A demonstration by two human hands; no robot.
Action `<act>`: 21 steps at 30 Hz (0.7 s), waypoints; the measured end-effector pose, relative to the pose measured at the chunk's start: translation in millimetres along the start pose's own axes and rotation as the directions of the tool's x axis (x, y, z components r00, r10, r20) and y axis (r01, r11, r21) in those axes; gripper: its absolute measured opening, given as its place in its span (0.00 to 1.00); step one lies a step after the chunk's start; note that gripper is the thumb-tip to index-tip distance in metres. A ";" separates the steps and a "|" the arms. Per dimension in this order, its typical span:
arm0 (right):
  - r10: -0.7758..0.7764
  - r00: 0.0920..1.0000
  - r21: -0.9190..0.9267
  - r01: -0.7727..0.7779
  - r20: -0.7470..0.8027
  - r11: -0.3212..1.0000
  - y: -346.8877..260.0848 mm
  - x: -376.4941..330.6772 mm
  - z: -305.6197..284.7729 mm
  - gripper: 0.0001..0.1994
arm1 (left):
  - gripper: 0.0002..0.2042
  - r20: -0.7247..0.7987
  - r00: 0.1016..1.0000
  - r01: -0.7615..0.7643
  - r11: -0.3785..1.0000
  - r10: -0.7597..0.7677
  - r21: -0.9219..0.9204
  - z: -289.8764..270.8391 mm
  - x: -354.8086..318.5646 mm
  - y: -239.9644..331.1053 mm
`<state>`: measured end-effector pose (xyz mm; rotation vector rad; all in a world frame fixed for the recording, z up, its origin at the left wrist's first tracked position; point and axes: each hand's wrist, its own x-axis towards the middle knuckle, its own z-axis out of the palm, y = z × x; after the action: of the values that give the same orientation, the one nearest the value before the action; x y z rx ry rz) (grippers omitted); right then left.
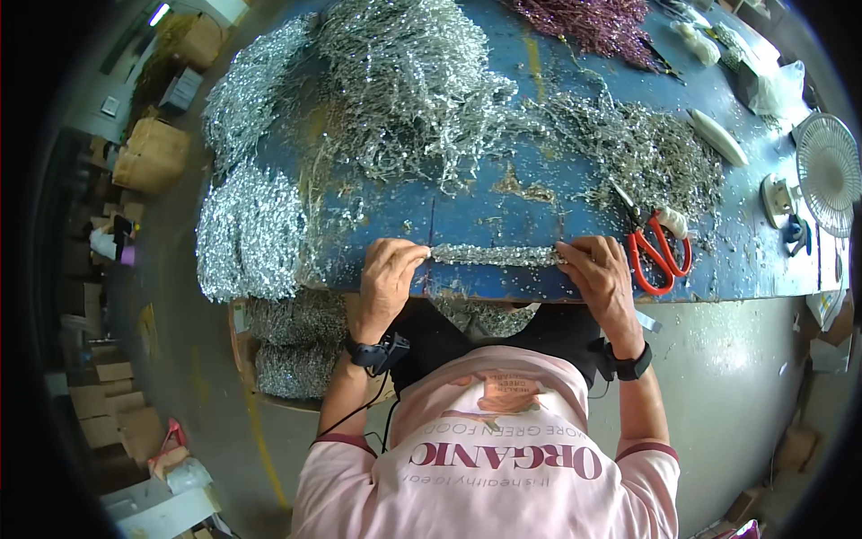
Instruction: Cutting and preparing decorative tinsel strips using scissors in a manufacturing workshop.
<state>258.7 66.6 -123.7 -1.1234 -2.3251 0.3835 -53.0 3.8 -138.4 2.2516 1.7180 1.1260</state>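
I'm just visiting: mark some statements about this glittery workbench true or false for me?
1. Both hands, left hand and right hand, hold one silver glitter strand between them. True.
2. The scissors have blue handles. False: they are red.
3. The scissors lie to the right of the right hand. True.
4. The table is green. False: it is blue.
5. A small white fan stands at the table's right end. True.

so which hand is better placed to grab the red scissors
Right. The right hand rests beside the red scissors, while the left hand holds the far end of the silver strand.
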 end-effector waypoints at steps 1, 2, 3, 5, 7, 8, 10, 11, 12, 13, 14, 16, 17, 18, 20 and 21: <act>0.009 1.000 -0.018 -0.009 0.000 1.000 -0.7 0.8 0.0 0.16 | 0.10 -0.001 1.000 0.016 1.000 -0.016 -0.003 0.3 -0.3 -0.9; 0.006 1.000 -0.016 -0.006 0.002 1.000 -1.1 1.1 0.4 0.16 | 0.10 -0.001 1.000 0.031 1.000 -0.031 -0.007 0.2 -0.7 -1.6; -0.001 1.000 -0.034 0.001 0.002 0.999 -1.3 1.1 0.6 0.17 | 0.10 -0.002 0.999 0.032 0.999 -0.032 -0.006 0.0 -1.0 -2.1; -0.008 1.000 -0.051 0.008 0.003 0.999 -2.0 0.3 1.6 0.17 | 0.10 -0.002 1.000 0.031 0.999 -0.031 0.006 -0.8 -1.7 -2.3; -0.019 1.000 -0.092 0.018 -0.012 0.996 -1.7 -1.8 3.6 0.18 | 0.10 -0.005 0.999 0.036 0.999 -0.036 0.010 -1.3 -1.6 -1.0; -0.018 1.000 -0.091 0.017 -0.013 0.996 -1.3 -2.4 4.7 0.18 | 0.09 -0.009 0.999 0.041 0.999 -0.040 0.013 -1.6 -1.7 0.0; -0.021 0.999 -0.070 0.018 -0.033 0.997 -0.6 -3.3 6.5 0.17 | 0.09 -0.010 0.999 0.041 0.999 -0.041 0.021 -3.2 -3.1 1.4; -0.019 0.999 -0.070 0.017 -0.034 0.997 -1.4 -4.0 6.5 0.17 | 0.09 -0.013 0.999 0.042 0.999 -0.042 0.030 -4.0 -3.7 1.9; -0.013 0.999 -0.075 0.010 -0.040 0.997 -3.1 -4.7 6.5 0.18 | 0.09 -0.012 0.999 0.040 0.999 -0.040 0.029 -4.1 -4.1 2.2; -0.005 0.999 -0.081 0.002 -0.047 0.997 -4.9 -5.5 6.7 0.19 | 0.09 -0.013 0.999 0.043 0.999 -0.042 0.022 -3.7 -4.3 2.2; -0.001 0.999 -0.084 -0.003 -0.048 0.996 -6.2 -5.9 7.0 0.19 | 0.09 -0.015 0.999 0.044 0.999 -0.044 0.013 -3.2 -4.4 2.2; 0.027 0.997 -0.125 -0.036 -0.069 0.992 -8.0 -7.0 6.8 0.21 | 0.09 -0.005 0.999 0.041 0.999 -0.041 -0.001 -3.1 -3.4 1.6; 0.039 0.997 -0.136 -0.049 -0.074 0.990 -8.2 -7.5 6.7 0.21 | 0.09 0.003 0.999 0.042 0.999 -0.042 -0.012 -2.9 -2.5 1.1; 0.030 0.998 -0.121 -0.037 -0.064 0.992 -8.1 -7.2 7.3 0.22 | 0.08 -0.004 0.998 0.061 0.998 -0.061 -0.022 -3.8 -3.7 1.2; 0.019 0.999 -0.076 -0.023 -0.048 0.997 -5.6 -7.9 7.7 0.22 | 0.08 -0.016 0.997 0.069 0.997 -0.069 -0.015 -3.9 -4.4 3.0; 0.038 0.996 -0.032 -0.041 -0.083 0.999 -7.1 -7.1 7.6 0.20 | 0.08 -0.021 0.997 0.069 0.998 -0.069 -0.011 -2.9 -5.1 1.9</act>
<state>253.6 56.4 -129.0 -1.1803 -2.2486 0.3082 -53.7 -2.3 -137.8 2.1643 1.7789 1.1461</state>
